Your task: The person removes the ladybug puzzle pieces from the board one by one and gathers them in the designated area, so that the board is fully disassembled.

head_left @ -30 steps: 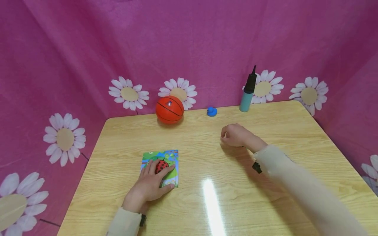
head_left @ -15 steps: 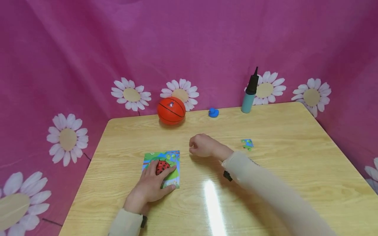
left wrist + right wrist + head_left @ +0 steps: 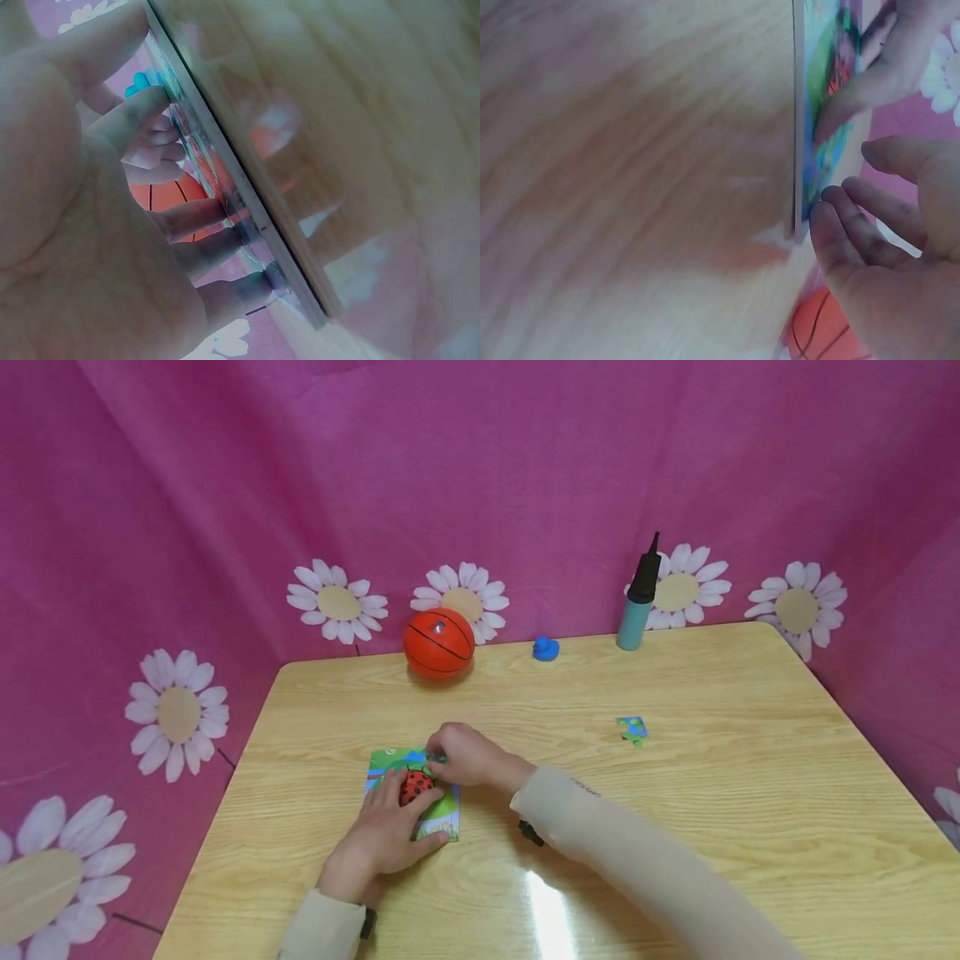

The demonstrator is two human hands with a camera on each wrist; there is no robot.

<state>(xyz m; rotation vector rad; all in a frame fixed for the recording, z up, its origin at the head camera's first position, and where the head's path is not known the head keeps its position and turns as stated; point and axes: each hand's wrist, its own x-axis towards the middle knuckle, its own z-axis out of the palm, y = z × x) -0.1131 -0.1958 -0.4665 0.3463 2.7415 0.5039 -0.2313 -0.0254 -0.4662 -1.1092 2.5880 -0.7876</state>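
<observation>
A colourful ladybird puzzle board [image 3: 444,812] lies near the table's front left. My left hand [image 3: 415,806] rests flat on it, its straight fingers [image 3: 196,217] pressing the picture down. At the board's far right corner, my right hand [image 3: 441,757] has its fingers curled, and a small green puzzle piece [image 3: 434,759] is pinched at their tips. In the right wrist view its fingertips [image 3: 826,212] touch the board's corner [image 3: 804,196], and the piece itself is hidden there. One loose puzzle piece [image 3: 632,729] lies alone further right on the table.
An orange basketball [image 3: 438,643], a small blue duck [image 3: 545,649] and a teal pump with a black top [image 3: 640,597] stand along the far edge of the wooden table [image 3: 675,827]. Pink cloth with daisies walls in the back and both sides.
My right hand has travelled left from the loose piece to the board's far right corner. The left hand has stayed on the board.
</observation>
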